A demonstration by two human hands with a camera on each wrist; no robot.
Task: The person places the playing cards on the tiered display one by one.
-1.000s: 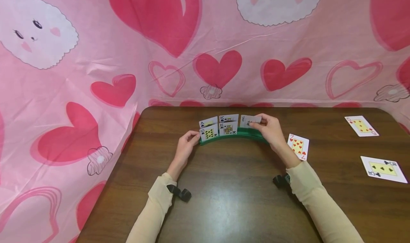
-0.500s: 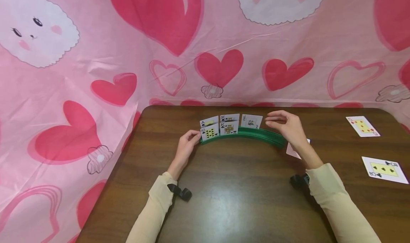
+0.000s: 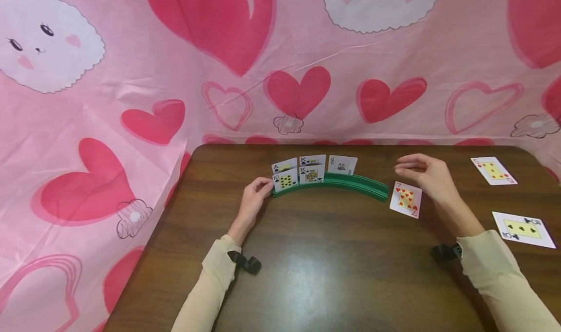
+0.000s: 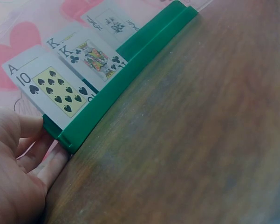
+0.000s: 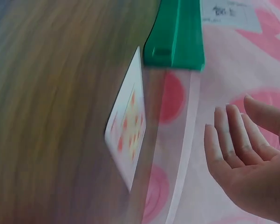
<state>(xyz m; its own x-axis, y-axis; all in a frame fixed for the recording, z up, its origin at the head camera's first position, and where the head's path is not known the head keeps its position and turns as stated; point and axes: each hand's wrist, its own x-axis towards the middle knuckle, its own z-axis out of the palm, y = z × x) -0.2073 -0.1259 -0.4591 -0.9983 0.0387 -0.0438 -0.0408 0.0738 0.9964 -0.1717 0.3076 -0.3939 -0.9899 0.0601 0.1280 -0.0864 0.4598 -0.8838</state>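
A curved green card holder (image 3: 355,183) stands near the back of the table. Its left end is gripped by the left hand (image 3: 252,203), thumb in front, as the left wrist view (image 4: 23,163) also shows. At that end a ten of spades (image 4: 60,91) stands before an ace; beside them a king of clubs (image 4: 91,58) stands before another king. A greyish face card (image 3: 343,165) stands alone to their right. The right hand (image 3: 431,181), fingers extended and holding nothing, hovers above and right of the seven of hearts (image 3: 406,199), which lies face up.
On the right side of the table (image 3: 307,273) lie a five of diamonds (image 3: 494,171) and, nearer the front, a three of clubs (image 3: 523,230). A pink cloth with hearts (image 3: 298,93) hangs behind the table and at its left.
The right hand has let go of the greyish face card, which stands in the holder, and has moved right past the holder's end. The left hand has kept its place.
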